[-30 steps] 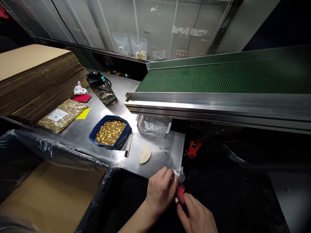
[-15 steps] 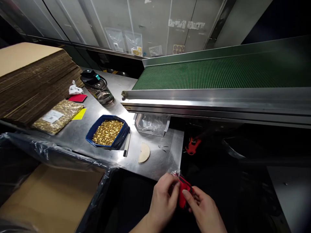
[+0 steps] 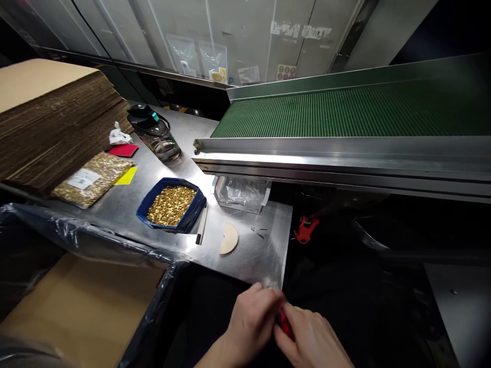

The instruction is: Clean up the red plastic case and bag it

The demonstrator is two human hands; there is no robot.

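Low in the view, just off the metal table's front edge, my left hand (image 3: pixel 253 317) and my right hand (image 3: pixel 309 335) meet around a small red and black item (image 3: pixel 285 323). Both hands are closed on it, and only a strip of red shows between them. Something clear and shiny, blurred, sticks out above my left fingers. On the table (image 3: pixel 253 260) beyond my hands lie a pale half-round disc (image 3: pixel 229 238) and several thin metal pins (image 3: pixel 259 231). A blue bin (image 3: pixel 143 207) of small gold pieces (image 3: pixel 171 205) stands further left, with a white and black pen (image 3: pixel 202 225) beside it.
A green conveyor (image 3: pixel 326 112) crosses the back right, above a clear tray (image 3: pixel 241 194). At the left are stacked cardboard (image 3: pixel 57 117), a bottle (image 3: pixel 159 138), a bag of gold pieces (image 3: pixel 94 179) and a plastic-lined box (image 3: pixel 88 306). A red tool (image 3: pixel 306 229) lies beyond the table's right edge.
My hands have come closer together and wrapped further round the red item, so that less of it shows. The camera view has shifted slightly.
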